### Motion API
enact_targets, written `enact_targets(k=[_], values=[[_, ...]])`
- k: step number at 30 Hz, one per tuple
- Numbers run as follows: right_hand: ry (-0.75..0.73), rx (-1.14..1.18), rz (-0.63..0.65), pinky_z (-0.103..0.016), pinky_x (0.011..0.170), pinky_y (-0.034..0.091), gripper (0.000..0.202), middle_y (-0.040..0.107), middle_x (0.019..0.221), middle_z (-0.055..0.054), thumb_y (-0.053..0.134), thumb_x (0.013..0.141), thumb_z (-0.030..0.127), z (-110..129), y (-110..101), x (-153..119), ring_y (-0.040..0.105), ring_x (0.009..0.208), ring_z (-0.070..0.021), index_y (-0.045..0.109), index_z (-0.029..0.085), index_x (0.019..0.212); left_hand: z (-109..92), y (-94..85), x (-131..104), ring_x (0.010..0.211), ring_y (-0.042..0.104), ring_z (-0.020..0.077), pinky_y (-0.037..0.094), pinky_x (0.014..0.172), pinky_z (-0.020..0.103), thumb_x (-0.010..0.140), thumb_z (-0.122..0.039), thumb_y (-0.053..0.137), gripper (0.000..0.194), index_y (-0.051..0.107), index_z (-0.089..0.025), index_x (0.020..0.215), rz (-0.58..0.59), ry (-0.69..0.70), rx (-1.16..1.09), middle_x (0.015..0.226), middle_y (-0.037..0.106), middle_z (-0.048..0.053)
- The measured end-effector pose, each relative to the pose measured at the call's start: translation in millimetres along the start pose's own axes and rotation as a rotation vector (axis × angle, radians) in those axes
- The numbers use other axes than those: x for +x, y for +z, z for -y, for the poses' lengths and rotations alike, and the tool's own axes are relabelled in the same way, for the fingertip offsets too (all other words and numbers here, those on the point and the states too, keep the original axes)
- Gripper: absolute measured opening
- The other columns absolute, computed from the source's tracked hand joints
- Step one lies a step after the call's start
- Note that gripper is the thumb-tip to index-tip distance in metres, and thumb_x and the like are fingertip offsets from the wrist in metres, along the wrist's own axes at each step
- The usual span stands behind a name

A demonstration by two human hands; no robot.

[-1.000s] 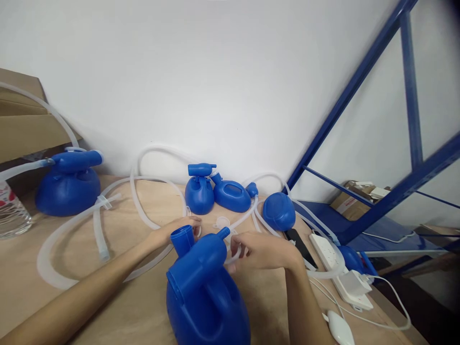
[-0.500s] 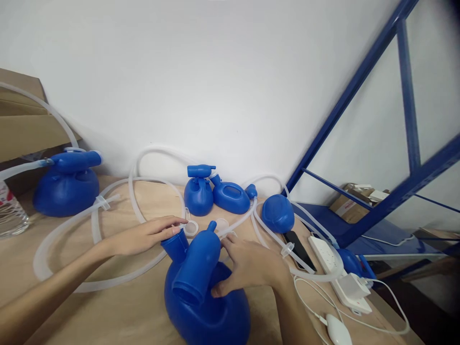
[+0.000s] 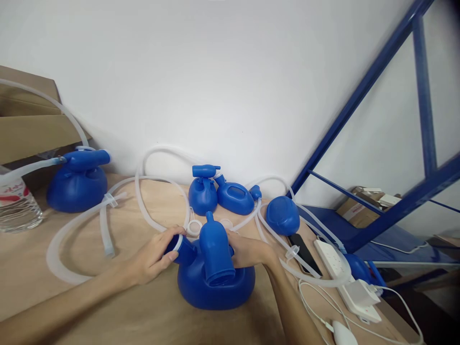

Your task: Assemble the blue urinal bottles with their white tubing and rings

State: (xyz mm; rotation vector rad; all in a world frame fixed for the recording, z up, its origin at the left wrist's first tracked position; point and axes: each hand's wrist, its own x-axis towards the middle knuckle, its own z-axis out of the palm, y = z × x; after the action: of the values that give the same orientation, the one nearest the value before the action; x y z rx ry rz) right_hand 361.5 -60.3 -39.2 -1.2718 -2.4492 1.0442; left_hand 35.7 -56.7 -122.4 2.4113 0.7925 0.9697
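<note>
A blue plastic urinal bottle [image 3: 215, 295] sits on the table in front of me, with its open neck pointing up and left. My left hand [image 3: 159, 255] has its thumb and fingers closed round that neck. My right hand [image 3: 244, 250] is wrapped round the bottle's handle from the right, its fingertips hidden behind the blue parts. Over the handle stands a blue funnel-shaped mouthpiece [image 3: 215, 247], wide opening toward me and narrow spout away. Just beyond the neck a white ring-shaped cap [image 3: 194, 227] lies by the bottle.
Toward the wall are more blue bottles [image 3: 235, 198] and clear tubing [image 3: 143, 203]. At left stand another blue bottle [image 3: 77, 189], a water bottle [image 3: 17, 206] and a cardboard box [image 3: 32, 136]. At right lie a phone [image 3: 305, 254], a power strip [image 3: 332, 263] and a blue rack [image 3: 345, 110].
The bottle has moved farther from me and turned, so its neck points more to the left. My left hand has closed round the neck. My right hand has wrapped further round the handle.
</note>
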Motion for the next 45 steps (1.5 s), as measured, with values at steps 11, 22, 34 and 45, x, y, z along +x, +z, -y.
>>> enact_targets(k=[11,22,34,45], values=[[-0.166,0.203,-0.129,-0.051,0.113,0.049,0.083,0.062,0.152,-0.012,0.092,0.072,0.038,-2.1,15.6,3.7,0.058,0.137,-0.0388,0.060,0.026,0.148,8.6,5.7,16.9,0.133,0.064,0.0359,0.056,0.108,0.048,0.091,-0.027,0.057,0.066,0.041,-0.024,0.155,-0.029,0.506,0.096,0.142,0.065,0.020],[-0.074,0.207,-0.232,-0.057,0.112,0.052,0.083,0.070,0.141,-0.009,0.093,0.065,0.027,-1.9,30.1,-2.9,0.064,0.132,-0.0403,0.065,0.028,0.142,-19.0,7.6,12.5,0.111,0.072,0.0285,0.060,0.092,0.038,0.102,-0.033,0.049,0.047,0.047,-0.026,0.148,-0.065,0.134,0.088,0.124,0.071,0.012],[-0.179,0.321,-0.250,-0.055,0.122,0.043,0.090,0.062,0.153,-0.013,0.094,0.069,0.033,-7.8,30.6,-5.7,0.058,0.141,-0.0361,0.057,0.025,0.151,-85.8,-43.0,57.7,0.165,0.012,0.0414,0.027,0.128,0.065,0.085,-0.016,0.072,0.101,0.022,-0.037,0.170,0.388,0.196,0.284,0.181,0.006,0.013],[-0.280,0.199,-0.300,-0.054,0.128,0.035,0.086,0.055,0.160,-0.013,0.092,0.076,0.043,-11.0,32.1,-9.0,0.049,0.150,-0.0358,0.057,0.027,0.152,-96.1,-29.8,98.8,0.142,0.055,0.0398,0.028,0.127,0.068,0.076,-0.018,0.089,0.076,0.061,-0.029,0.146,0.410,0.348,0.321,0.154,0.060,0.013]])
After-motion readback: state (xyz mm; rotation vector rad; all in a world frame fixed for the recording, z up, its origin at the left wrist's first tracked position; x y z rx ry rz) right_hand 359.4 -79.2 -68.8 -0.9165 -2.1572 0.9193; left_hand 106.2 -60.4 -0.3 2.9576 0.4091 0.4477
